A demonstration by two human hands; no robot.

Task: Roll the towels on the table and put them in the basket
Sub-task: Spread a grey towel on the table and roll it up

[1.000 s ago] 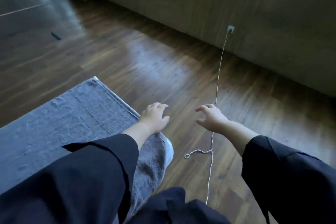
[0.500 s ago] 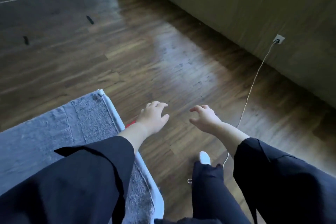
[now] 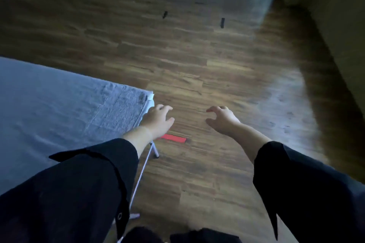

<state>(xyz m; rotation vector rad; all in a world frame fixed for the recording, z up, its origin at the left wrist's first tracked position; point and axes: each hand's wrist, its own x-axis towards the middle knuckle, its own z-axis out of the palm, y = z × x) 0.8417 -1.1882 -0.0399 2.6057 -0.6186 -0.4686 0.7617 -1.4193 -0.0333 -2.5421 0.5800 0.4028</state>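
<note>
Closest to you, both forearms reach forward in loose black sleeves, the left sleeve [image 3: 79, 189] low on your left and the right sleeve [image 3: 308, 189] low on your right. A thin white table leg [image 3: 142, 171] slants down to the floor just beside your left wrist.

Your left hand [image 3: 158, 122] hangs in the air just past the near right corner of the table [image 3: 150, 97], fingers loosely curled and holding nothing. You cannot tell whether it brushes the corner. Your right hand [image 3: 223, 120] hovers level with it, apart from it, over the floor. Its fingers are bent like a loose claw and it is empty too.

On your left, a grey towel [image 3: 59, 112] lies spread flat and unrolled over the table, reaching its right edge.

On the wooden floor [image 3: 197, 77], a red strip [image 3: 174, 138] lies just beneath and between your hands. Farther off, two small black marks [image 3: 222, 22] sit on the boards. A plain wall [image 3: 343, 31] rises at the far right.
</note>
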